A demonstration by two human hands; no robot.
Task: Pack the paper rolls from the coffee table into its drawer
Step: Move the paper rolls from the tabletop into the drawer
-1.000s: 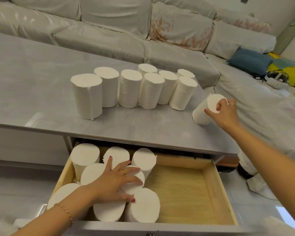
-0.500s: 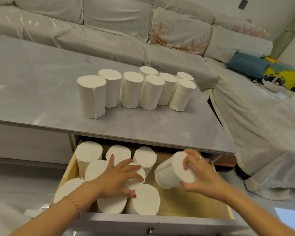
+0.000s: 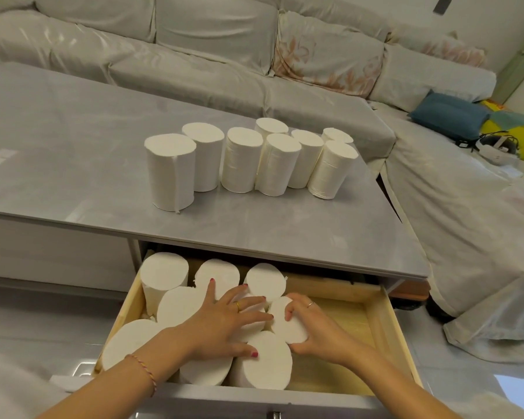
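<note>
Several white paper rolls (image 3: 248,160) stand upright in a cluster on the grey coffee table (image 3: 73,152). Below it the wooden drawer (image 3: 387,334) is pulled open, with several more rolls (image 3: 164,272) standing packed in its left half. My right hand (image 3: 318,326) grips one roll (image 3: 288,325) and holds it tilted against the packed ones, low in the drawer. My left hand (image 3: 224,319) lies flat with spread fingers on top of the packed rolls, pressing on them.
The right half of the drawer shows bare wood. A pale covered sofa (image 3: 224,49) wraps behind and to the right of the table, with a blue cushion (image 3: 448,114) and a white headset (image 3: 496,146) on it.
My right hand took a roll from the table's right edge, carried it down over the drawer and now sets it against the packed rolls. My left hand stayed on the rolls.
</note>
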